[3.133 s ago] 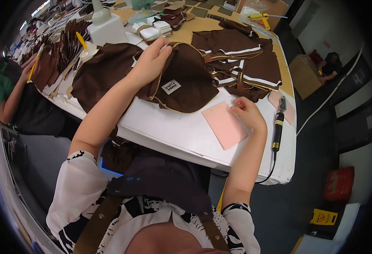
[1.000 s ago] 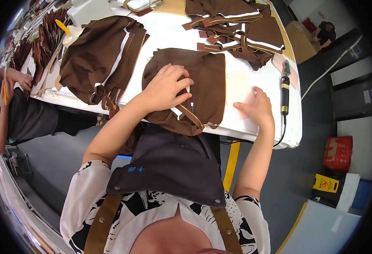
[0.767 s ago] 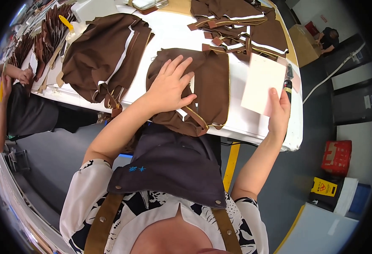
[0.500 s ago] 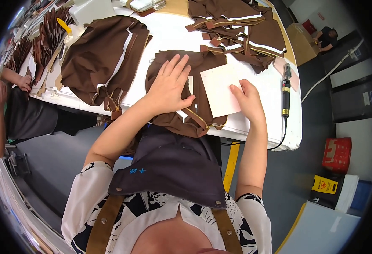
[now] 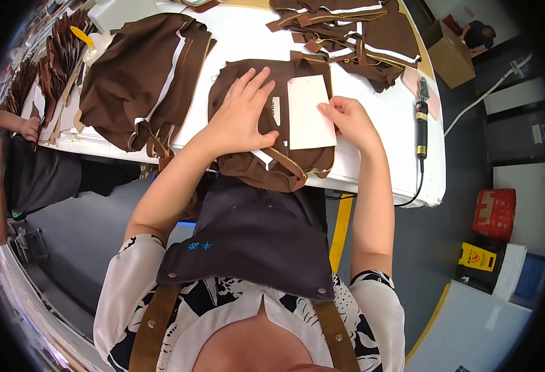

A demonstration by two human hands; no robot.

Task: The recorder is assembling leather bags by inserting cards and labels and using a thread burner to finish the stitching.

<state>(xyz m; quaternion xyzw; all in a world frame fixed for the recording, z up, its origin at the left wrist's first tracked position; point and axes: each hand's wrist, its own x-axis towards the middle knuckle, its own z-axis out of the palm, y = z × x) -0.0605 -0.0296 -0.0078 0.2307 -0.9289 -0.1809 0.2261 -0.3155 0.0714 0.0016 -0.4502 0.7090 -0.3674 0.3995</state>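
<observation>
A brown fabric piece with a gold zipper (image 5: 238, 167) lies at the near edge of the white table, in front of me. My left hand (image 5: 242, 115) rests flat on it with fingers spread. Between thumb and fingers, my right hand (image 5: 350, 121) pinches the right edge of a cream rectangular card (image 5: 309, 111). The card lies over the right part of the fabric, beside a small white label (image 5: 276, 110) that shows near my left fingers. Whether the card presses on the cloth or hovers just above it, I cannot tell.
A larger brown fabric pile (image 5: 139, 80) stands to the left. Brown zippered pieces (image 5: 371, 46) are heaped at the far right. A black corded hand tool (image 5: 421, 127) lies near the table's right edge. Co-workers are at the left (image 5: 43, 180) and far right (image 5: 478, 36).
My right hand has brought the card slightly left and turned it straighter over the fabric. My left hand stays spread on the cloth. The whole view has shifted a little.
</observation>
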